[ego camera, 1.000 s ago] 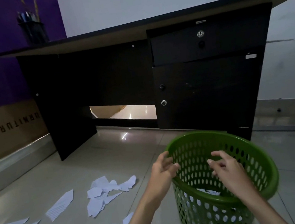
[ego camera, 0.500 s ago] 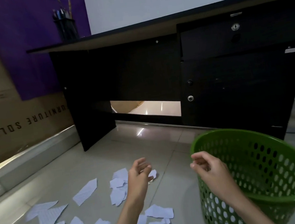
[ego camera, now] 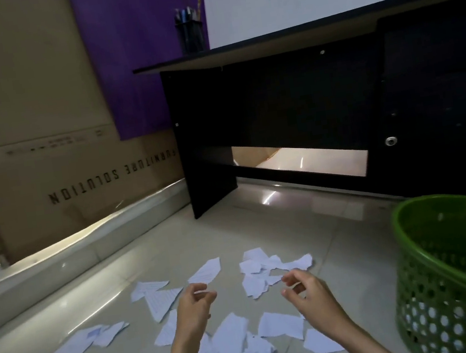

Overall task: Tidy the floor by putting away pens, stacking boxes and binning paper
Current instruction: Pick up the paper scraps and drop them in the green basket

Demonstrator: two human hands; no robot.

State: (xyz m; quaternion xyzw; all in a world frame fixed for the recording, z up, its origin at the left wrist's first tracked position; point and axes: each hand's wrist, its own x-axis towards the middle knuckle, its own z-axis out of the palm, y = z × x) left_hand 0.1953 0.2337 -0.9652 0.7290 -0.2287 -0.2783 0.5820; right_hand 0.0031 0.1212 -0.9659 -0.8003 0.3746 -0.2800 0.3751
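Both hands hovered low over the floor [ego camera: 306, 219], empty, with the fingers loosely curled and nothing held in either grip. The left hand [ego camera: 194, 304] was above the middle of the torn paper [ego camera: 159, 299], and the right hand [ego camera: 308, 291] was beside a small heap of scraps [ego camera: 256, 268] that lay just beyond its fingertips, toward the table [ego camera: 282, 43]. More paper lay under and between the two wrists, and one flat piece [ego camera: 73, 347] was farther off on the left side. The scraps were scattered with no common direction, so no long axis mattered for picking them up. The green basket [ego camera: 460, 270] stood on the floor well to the right, nearer to the right hand; some white paper seemed to lie already inside it, seen through the holes. I judged the next move to be a gathering of the near scraps, then a carry to the right. A pen holder [ego camera: 190, 37] with pens stood on the left corner of the table. On the cardboard box [ego camera: 44, 161] against the wall the words "FURNITURE SOLUTION" were printed upside down.
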